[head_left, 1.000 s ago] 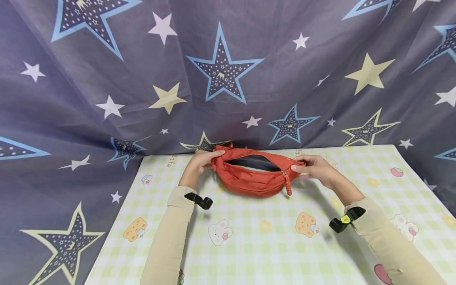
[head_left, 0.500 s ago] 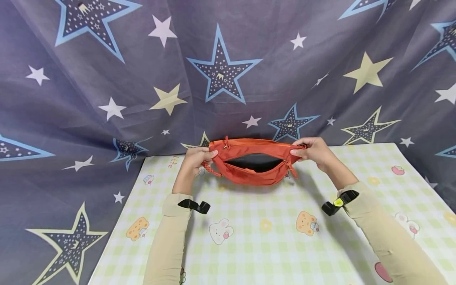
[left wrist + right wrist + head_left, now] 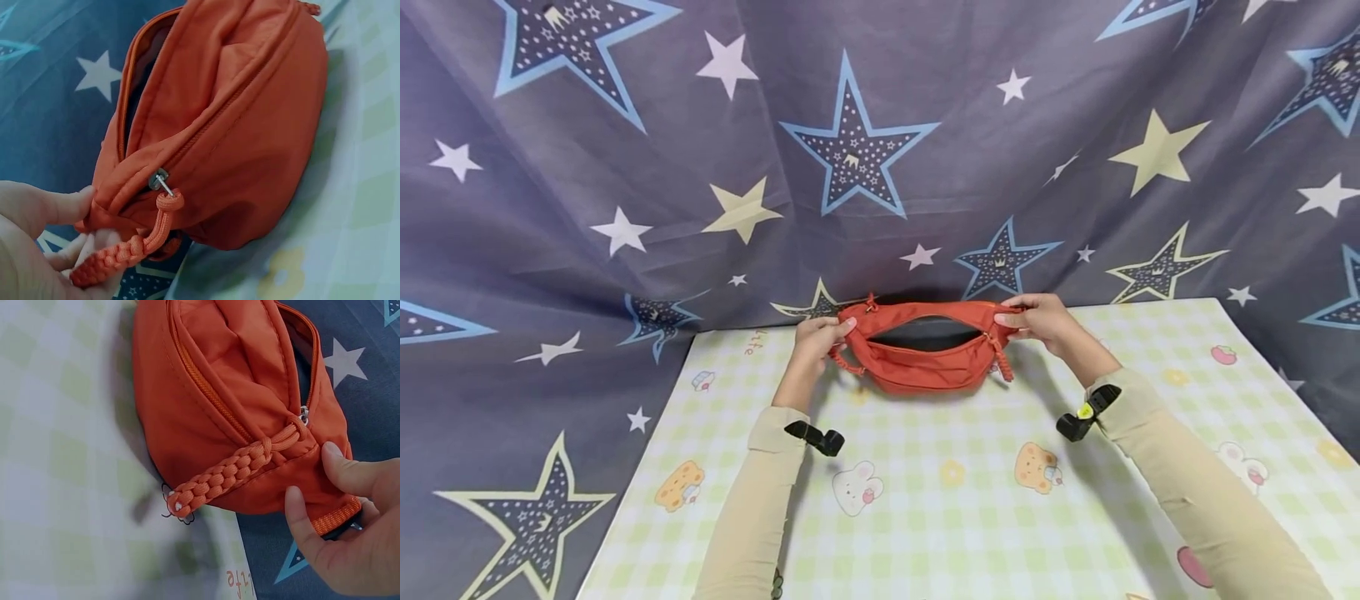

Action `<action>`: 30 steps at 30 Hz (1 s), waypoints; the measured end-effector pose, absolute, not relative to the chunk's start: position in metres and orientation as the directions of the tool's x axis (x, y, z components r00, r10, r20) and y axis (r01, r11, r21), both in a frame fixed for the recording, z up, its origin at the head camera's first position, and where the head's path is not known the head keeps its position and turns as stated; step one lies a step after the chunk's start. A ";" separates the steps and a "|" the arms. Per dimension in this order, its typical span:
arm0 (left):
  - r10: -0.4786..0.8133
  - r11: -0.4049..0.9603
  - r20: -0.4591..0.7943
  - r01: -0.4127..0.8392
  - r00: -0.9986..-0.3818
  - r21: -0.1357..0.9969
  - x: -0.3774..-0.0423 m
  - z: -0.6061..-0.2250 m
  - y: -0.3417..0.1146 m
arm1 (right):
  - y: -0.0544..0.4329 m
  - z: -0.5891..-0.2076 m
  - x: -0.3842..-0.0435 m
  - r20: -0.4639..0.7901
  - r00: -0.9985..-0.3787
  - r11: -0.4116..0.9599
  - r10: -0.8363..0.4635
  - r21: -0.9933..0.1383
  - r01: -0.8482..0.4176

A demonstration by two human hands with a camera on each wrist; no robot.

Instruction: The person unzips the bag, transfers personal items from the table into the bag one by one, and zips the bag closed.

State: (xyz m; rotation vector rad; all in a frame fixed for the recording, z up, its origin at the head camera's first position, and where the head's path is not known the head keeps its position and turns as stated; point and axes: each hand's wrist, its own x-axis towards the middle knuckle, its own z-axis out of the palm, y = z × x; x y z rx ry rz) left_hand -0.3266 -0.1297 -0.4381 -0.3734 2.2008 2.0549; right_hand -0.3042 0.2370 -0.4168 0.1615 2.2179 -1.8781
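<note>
An orange-red waist bag [image 3: 925,367] is stretched between two hands at the far edge of the table, its main zip gaping to show a dark lining. My left hand [image 3: 820,337] pinches the bag's left end between thumb and fingers. In the left wrist view a braided zip pull [image 3: 128,253] hangs across those fingers. At the other end, my right hand [image 3: 1037,321] grips the right corner, thumb on the fabric. The right wrist view shows another braided pull [image 3: 219,481] dangling from the open zip, and a webbing strap end [image 3: 337,515] by the fingers. The bag's inside is too dark to make out.
A table with a green-and-white checked cloth [image 3: 925,500] printed with cartoon animals lies in front. Behind its far edge hangs a dark curtain [image 3: 760,125] with stars. Each wrist wears a small black camera mount [image 3: 816,437].
Both hands first lifted the bag and levelled it, its opening widening. Since then the bag has come down slightly and its opening has narrowed a little. Both hands keep their hold.
</note>
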 end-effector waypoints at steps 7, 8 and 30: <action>-0.176 0.183 -0.174 -0.206 -0.969 0.961 -0.319 -0.434 -0.127 | 0.236 -0.420 -0.309 -0.257 -0.966 0.257 -0.039 -0.936 0.239; -0.180 0.190 -0.171 -0.204 -0.969 0.960 -0.318 -0.433 -0.126 | 0.236 -0.420 -0.309 -0.251 -0.967 0.272 -0.034 -0.934 0.233; 0.329 0.693 0.583 0.609 -0.743 0.385 -0.261 -0.401 0.017 | 0.237 -0.423 -0.315 -0.290 -0.957 0.291 0.004 -0.915 0.278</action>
